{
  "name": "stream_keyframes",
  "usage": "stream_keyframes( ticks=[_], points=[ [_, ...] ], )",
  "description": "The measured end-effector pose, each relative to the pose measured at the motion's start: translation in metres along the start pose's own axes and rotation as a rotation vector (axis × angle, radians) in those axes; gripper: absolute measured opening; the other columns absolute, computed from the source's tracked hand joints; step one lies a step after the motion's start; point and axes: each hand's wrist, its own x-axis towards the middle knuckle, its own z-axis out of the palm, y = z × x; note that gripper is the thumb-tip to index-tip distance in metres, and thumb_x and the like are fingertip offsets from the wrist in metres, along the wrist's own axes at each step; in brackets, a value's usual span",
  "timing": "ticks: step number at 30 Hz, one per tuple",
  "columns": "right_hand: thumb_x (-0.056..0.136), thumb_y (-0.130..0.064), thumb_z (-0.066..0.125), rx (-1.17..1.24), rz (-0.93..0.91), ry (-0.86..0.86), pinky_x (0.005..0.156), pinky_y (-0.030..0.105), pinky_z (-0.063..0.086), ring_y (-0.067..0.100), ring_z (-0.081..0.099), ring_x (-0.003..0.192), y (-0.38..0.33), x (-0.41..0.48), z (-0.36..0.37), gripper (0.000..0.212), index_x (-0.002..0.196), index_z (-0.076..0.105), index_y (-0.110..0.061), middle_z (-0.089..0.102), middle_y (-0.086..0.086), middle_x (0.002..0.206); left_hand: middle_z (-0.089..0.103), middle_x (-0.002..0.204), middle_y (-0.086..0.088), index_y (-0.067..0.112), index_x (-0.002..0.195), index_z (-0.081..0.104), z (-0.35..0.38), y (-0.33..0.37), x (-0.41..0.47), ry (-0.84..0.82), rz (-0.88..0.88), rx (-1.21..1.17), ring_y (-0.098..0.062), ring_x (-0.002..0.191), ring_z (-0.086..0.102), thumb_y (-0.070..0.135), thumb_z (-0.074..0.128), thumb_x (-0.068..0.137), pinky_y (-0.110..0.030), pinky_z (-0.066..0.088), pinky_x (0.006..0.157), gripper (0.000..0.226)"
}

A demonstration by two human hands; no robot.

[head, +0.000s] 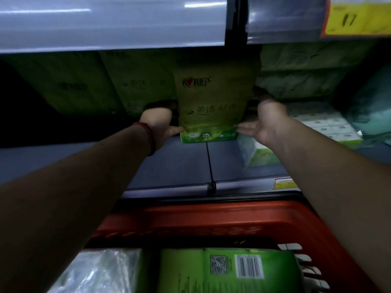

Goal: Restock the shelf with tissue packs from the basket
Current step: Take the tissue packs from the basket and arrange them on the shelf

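A tall green tissue pack [211, 102] stands upright on the grey shelf [179, 163], reaching up to the shelf above. My left hand [157, 121] presses its left side and my right hand [266, 121] presses its right side, so both hold it between them. More green packs [135, 83] stand behind it to the left in the dark. Below, the red basket [211, 220] holds another green tissue pack [226, 269] with a barcode and a clear-wrapped pack [101, 271].
The upper shelf edge [110, 24] hangs low over the packs, with a yellow price tag [357, 17] at the right. Small white-green tissue boxes [321, 123] and a pack [262, 153] lie on the shelf to the right. A thin divider [209, 161] runs along the shelf.
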Motion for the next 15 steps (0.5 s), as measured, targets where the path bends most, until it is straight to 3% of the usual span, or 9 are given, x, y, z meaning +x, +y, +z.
stream_keyframes(
  ticks=[4, 6, 8, 10, 12, 15],
  points=[
    [0.105, -0.024, 0.047, -0.084, 0.007, 0.004, 0.070, 0.035, 0.059, 0.027, 0.073, 0.090, -0.005, -0.037, -0.010, 0.024, 0.120, 0.064, -0.017, 0.068, 0.009, 0.117, 0.066, 0.130, -0.020, -0.001, 0.135, 0.057, 0.000, 0.020, -0.039, 0.005, 0.115, -0.048, -0.036, 0.112, 0.070, -0.008, 0.034, 0.102, -0.039, 0.066, 0.077, 0.041],
    [0.102, -0.018, 0.054, -0.142, -0.025, -0.021, 0.078, 0.036, 0.058, 0.026, 0.070, 0.099, -0.003, -0.061, -0.012, 0.019, 0.119, 0.063, -0.015, 0.068, 0.009, 0.123, 0.069, 0.117, -0.020, -0.008, 0.127, 0.059, -0.001, 0.030, -0.066, 0.012, 0.160, -0.015, -0.028, 0.098, 0.073, -0.007, 0.043, 0.102, -0.029, 0.065, 0.072, 0.030],
    [0.095, -0.013, 0.067, -0.218, -0.097, -0.040, 0.084, 0.037, 0.057, 0.027, 0.068, 0.103, 0.000, -0.088, -0.012, 0.026, 0.121, 0.063, -0.013, 0.068, 0.013, 0.126, 0.067, 0.102, -0.014, -0.002, 0.114, 0.062, -0.006, 0.036, -0.098, 0.037, 0.223, 0.213, -0.022, 0.090, 0.069, -0.001, 0.052, 0.102, -0.025, 0.062, 0.075, 0.015],
    [0.088, -0.010, 0.076, -0.353, -0.199, -0.044, 0.093, 0.038, 0.057, 0.024, 0.067, 0.105, 0.003, -0.118, -0.010, 0.035, 0.120, 0.063, -0.015, 0.070, 0.011, 0.121, 0.069, 0.100, -0.010, 0.009, 0.111, 0.066, -0.019, 0.036, -0.126, 0.008, 0.322, 0.488, -0.020, 0.095, 0.065, 0.006, 0.061, 0.100, -0.030, 0.058, 0.086, 0.012],
    [0.085, -0.008, 0.080, -0.445, -0.264, -0.079, 0.100, 0.038, 0.054, 0.022, 0.066, 0.110, 0.003, -0.149, -0.007, 0.042, 0.124, 0.064, -0.014, 0.069, 0.006, 0.120, 0.073, 0.113, -0.006, 0.015, 0.123, 0.067, -0.035, 0.036, -0.154, -0.029, 0.385, 0.691, -0.020, 0.105, 0.068, 0.014, 0.066, 0.099, -0.035, 0.055, 0.095, 0.024],
    [0.082, -0.005, 0.082, -0.537, -0.325, -0.146, 0.104, 0.041, 0.052, 0.022, 0.065, 0.113, 0.003, -0.190, -0.002, 0.043, 0.120, 0.065, -0.013, 0.069, 0.006, 0.120, 0.074, 0.115, -0.002, 0.017, 0.133, 0.063, -0.061, 0.033, -0.190, -0.051, 0.420, 0.866, -0.019, 0.109, 0.069, 0.027, 0.073, 0.094, -0.039, 0.055, 0.103, 0.041]
  ],
)
